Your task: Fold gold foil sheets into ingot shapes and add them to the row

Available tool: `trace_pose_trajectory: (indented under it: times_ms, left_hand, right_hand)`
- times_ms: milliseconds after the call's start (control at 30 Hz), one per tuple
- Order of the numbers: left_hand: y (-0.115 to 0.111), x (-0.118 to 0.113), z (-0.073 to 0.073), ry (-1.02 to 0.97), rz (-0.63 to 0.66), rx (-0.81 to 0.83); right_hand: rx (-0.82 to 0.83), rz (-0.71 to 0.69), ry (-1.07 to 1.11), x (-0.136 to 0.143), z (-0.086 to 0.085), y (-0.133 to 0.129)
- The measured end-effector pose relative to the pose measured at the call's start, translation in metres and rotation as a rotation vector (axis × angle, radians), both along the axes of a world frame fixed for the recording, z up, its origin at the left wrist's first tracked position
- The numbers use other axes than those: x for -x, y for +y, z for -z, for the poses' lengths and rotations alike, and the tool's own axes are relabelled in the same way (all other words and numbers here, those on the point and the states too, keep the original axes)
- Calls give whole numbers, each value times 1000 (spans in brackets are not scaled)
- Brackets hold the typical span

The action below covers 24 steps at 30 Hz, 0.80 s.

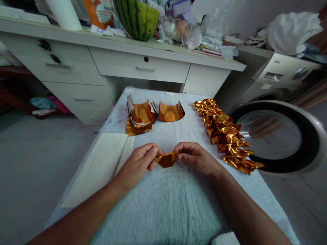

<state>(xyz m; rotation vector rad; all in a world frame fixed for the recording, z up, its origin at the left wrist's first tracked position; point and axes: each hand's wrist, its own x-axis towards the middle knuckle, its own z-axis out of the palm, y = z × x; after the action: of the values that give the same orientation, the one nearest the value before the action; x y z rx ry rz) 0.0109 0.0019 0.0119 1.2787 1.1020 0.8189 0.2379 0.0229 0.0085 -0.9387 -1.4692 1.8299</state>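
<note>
Between my two hands is a small folded piece of shiny gold foil paper, shaped like a shallow boat. My left hand pinches its left tip between thumb and fingers. The right tip is pinched by my right hand. Beyond them, a curled stack of gold foil sheets sits on the cloth. Just right of that stack stands a single curled gold sheet. Along the right side, several finished-looking folded gold foil pieces lie in an overlapping row.
A pale patterned cloth covers the table. White paper lies at its left edge. Behind is a white desk bearing a cut watermelon and plastic bags. To the right, a washing machine's round door hangs open beside the table.
</note>
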Motion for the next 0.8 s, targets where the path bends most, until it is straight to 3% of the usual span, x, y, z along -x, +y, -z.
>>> trace_pose_trajectory:
  times_ms: [133,333,600,800]
  left_hand:
    - [1,2,0,-163,-45,42]
    - [1,4,2,-423,60,77]
    - [1,3,4,-382,51,126]
    - [2,6,2,-304,47,67]
  right_hand:
    - [109,68,96,1,6,4]
    - [205,118,219,1,10,6]
    - [251,107,257,0,8,4]
    - [246,54,278,-3,6,3]
